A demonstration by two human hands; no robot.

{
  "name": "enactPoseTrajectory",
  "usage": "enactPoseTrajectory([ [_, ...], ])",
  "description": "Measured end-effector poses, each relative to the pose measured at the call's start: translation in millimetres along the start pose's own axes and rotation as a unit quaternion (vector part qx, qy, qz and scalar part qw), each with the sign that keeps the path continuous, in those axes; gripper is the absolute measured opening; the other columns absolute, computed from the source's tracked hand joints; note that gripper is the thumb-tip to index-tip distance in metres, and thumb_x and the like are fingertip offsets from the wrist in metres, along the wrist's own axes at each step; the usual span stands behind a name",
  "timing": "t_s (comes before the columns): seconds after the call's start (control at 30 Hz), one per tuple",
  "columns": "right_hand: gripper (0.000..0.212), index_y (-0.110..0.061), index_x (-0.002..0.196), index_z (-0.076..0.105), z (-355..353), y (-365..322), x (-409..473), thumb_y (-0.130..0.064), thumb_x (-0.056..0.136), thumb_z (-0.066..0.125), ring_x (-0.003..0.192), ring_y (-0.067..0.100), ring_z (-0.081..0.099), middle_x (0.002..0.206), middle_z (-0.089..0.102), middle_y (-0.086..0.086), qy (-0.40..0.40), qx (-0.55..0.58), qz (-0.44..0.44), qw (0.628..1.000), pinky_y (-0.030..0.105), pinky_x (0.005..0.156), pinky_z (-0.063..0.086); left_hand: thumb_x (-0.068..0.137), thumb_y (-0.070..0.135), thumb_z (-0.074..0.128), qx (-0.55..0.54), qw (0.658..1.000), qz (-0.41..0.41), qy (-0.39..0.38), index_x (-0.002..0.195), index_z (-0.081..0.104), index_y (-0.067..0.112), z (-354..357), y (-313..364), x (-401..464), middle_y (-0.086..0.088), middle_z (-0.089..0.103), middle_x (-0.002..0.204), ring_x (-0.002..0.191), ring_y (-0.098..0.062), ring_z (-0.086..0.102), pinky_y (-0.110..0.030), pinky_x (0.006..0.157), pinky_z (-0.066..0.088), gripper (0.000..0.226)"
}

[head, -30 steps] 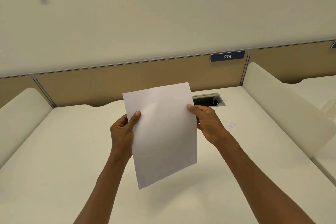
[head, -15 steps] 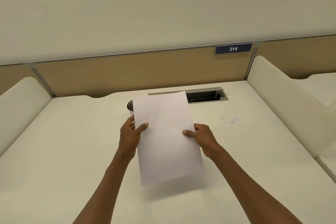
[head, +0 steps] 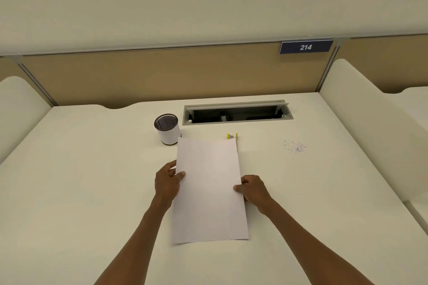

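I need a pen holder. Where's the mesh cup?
Head view: the mesh cup stands upright on the desk, left of the cable hatch, beyond the far left corner of the paper.

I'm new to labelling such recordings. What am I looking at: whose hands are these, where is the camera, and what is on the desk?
There is no machine here: a person works with two bare hands, filmed by a wide-angle camera worn on their head, looking forward and down. The left hand and right hand each pinch a side edge of a plain white sheet of paper, thumbs on top, low over the cream desk; whether it touches the desk I cannot tell. Beyond it stand a black mesh pen cup with a white band and a small yellow object, partly hidden by the sheet's far corner. Further back is an open grey cable hatch, to the right faint purple scribbles, and on the partition a blue sign reading 214.
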State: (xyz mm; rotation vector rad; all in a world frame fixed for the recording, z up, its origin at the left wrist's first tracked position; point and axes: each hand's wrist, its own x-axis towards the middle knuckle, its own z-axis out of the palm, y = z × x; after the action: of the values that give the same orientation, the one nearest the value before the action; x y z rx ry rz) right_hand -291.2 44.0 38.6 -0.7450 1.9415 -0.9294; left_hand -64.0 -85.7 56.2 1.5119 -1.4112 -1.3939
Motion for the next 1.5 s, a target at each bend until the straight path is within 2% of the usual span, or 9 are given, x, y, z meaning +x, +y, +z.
enactPoseTrajectory([
  [0.43,0.027,-0.015,0.087,0.060,10,17,21,-0.022,0.071,0.081,0.064,0.014,0.058,0.064,0.061,-0.007,0.016,-0.143,-0.068,0.987,0.029,0.063,0.048,0.086,-0.002,0.068,0.139,0.988,0.048,0.043,0.126,0.065,0.009,9,-33,12,-0.002,0.071,0.112,0.098,-0.021,0.065,-0.025,0.085,0.043,0.042],
  [0.6,0.047,-0.018,0.110,0.051,13,16,23,-0.030,0.075,0.079,0.074,0.016,0.061,0.074,0.066,0.001,0.012,-0.179,-0.079,0.981,0.022,0.060,0.041,0.085,0.003,0.074,0.217,0.971,0.076,0.065,0.143,0.048,-0.002,9,-50,17,-0.020,0.055,0.137,0.127,-0.037,0.054,-0.041,0.108,0.042,0.064],
  [0.7,0.052,-0.021,0.111,0.050,10,18,28,-0.043,0.073,0.078,0.078,0.017,0.062,0.080,0.064,0.001,-0.001,-0.172,-0.056,0.984,0.027,0.066,0.044,0.087,0.019,0.076,0.253,0.961,0.089,0.060,0.149,0.038,0.000,15,-52,10,-0.017,0.040,0.152,0.143,-0.033,0.033,-0.035,0.116,0.027,0.075],
  [0.8,0.041,-0.022,0.103,0.056,4,16,34,-0.048,0.077,0.073,0.076,0.015,0.062,0.076,0.064,-0.002,0.027,-0.154,-0.051,0.986,0.028,0.069,0.045,0.087,0.026,0.076,0.262,0.953,0.144,0.052,0.148,0.041,0.005,28,-48,2,-0.011,0.038,0.153,0.143,-0.026,0.032,-0.030,0.115,0.028,0.074],
  [0.97,0.006,-0.010,0.091,0.066,-20,-2,57,-0.014,0.086,0.065,0.062,0.014,0.057,0.068,0.063,-0.003,0.122,-0.148,-0.167,0.967,0.024,0.064,0.041,0.092,0.025,0.069,0.290,0.934,0.205,-0.019,0.147,0.044,0.007,53,-41,6,-0.009,0.042,0.154,0.144,-0.023,0.035,-0.024,0.114,0.023,0.063],
  [1.13,0.032,-0.011,0.112,0.063,-39,-26,98,0.002,0.085,0.053,0.088,0.022,0.058,0.103,0.059,0.009,0.134,-0.268,-0.247,0.922,0.032,0.076,0.047,0.095,0.030,0.065,0.323,0.912,0.242,-0.073,0.151,0.040,0.006,75,-34,19,-0.008,0.040,0.157,0.146,-0.023,0.034,-0.030,0.118,0.027,0.066],
  [1.27,0.069,-0.018,0.134,0.050,-44,-47,127,0.016,0.074,0.051,0.110,0.033,0.049,0.133,0.044,0.015,0.085,-0.463,-0.322,0.821,0.037,0.066,0.047,0.098,0.036,0.052,0.340,0.900,0.262,-0.077,0.152,0.038,0.004,85,-37,31,-0.010,0.036,0.160,0.151,-0.026,0.028,-0.042,0.123,0.027,0.065],
  [1.4,0.062,-0.023,0.133,0.055,-44,-64,151,0.010,0.080,0.060,0.115,0.040,0.049,0.147,0.038,0.021,0.053,-0.571,-0.390,0.720,0.042,0.068,0.046,0.097,0.045,0.041,0.351,0.892,0.274,-0.079,0.152,0.038,0.004,92,-47,40,-0.009,0.032,0.162,0.153,-0.024,0.023,-0.040,0.124,0.024,0.069],
  [1.5,0.050,-0.028,0.127,0.060,-41,-70,160,0.000,0.085,0.062,0.118,0.036,0.048,0.152,0.033,0.017,0.011,-0.590,-0.396,0.704,0.040,0.070,0.048,0.098,0.045,0.042,0.366,0.884,0.277,-0.084,0.151,0.041,0.005,93,-60,42,-0.009,0.031,0.163,0.153,-0.024,0.024,-0.043,0.124,0.025,0.066],
])
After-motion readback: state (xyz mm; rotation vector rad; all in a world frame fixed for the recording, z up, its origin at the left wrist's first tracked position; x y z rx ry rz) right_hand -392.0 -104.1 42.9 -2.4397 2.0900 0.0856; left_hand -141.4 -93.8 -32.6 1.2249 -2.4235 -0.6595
